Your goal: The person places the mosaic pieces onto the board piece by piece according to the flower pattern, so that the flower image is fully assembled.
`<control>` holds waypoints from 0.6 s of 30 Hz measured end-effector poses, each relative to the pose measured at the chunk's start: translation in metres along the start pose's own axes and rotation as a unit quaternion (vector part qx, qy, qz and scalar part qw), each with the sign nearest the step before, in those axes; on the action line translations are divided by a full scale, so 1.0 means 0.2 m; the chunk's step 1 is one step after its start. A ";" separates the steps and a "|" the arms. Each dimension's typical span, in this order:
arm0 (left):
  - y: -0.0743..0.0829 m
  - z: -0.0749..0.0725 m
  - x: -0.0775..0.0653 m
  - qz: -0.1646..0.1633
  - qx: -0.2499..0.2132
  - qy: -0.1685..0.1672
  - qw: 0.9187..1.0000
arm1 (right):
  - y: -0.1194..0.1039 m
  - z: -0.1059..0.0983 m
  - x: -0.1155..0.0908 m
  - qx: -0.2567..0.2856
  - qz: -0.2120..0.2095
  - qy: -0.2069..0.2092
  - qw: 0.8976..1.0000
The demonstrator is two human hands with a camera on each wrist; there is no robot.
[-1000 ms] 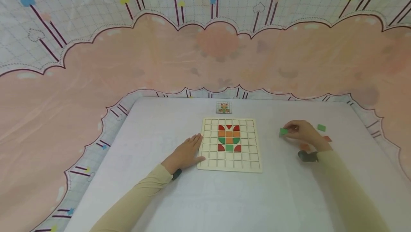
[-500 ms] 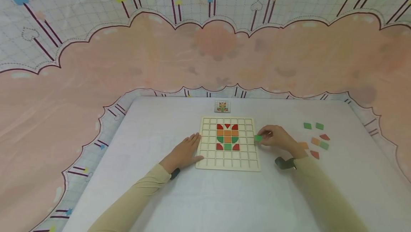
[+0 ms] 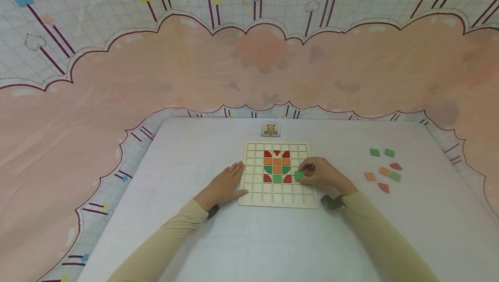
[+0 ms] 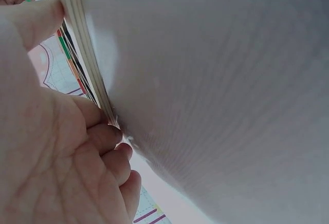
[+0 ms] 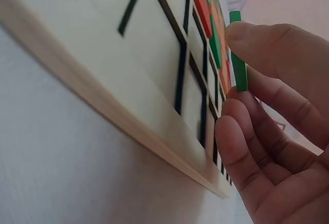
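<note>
Between thumb and fingers, my right hand pinches a green square tile over the right part of a cream wooden grid board. The right wrist view shows this tile edge-on, with the thumb on one face. Red, orange and green tiles form a pattern in the board's middle columns; an orange tile sits near its centre. My left hand lies at the board's left edge, fingers extended along it and thumb touching the lower left. In the left wrist view, the thumb meets the board's rim.
A small pattern card lies behind the board. On the right of the white table are several loose tiles: green ones, orange ones and red rounded ones. A printed curtain hangs behind.
My right hand has carried the green tile leftward from the loose tiles to above the board, uncovering the tiles on the right. The left hand stays at the board's edge.
</note>
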State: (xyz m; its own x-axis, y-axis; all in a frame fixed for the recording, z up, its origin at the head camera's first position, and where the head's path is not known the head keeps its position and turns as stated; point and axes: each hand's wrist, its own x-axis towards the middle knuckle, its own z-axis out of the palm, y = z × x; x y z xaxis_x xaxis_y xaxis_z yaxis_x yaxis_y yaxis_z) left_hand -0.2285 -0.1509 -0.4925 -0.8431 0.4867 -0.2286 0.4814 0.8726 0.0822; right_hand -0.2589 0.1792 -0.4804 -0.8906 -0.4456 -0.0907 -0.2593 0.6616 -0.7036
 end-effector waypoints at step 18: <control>0.00 -0.01 -0.01 0.016 0.004 0.008 1.000 | 0.00 0.03 0.01 -0.038 -0.009 -0.017 0.999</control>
State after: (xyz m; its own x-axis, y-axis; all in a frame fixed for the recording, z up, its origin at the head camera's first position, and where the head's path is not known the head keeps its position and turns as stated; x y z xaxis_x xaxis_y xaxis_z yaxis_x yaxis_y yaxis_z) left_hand -0.2275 -0.1525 -0.4899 -0.8315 0.5145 -0.2098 0.5094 0.8566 0.0818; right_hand -0.2590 0.1743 -0.4844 -0.8724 -0.4775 -0.1042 -0.3033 0.6962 -0.6506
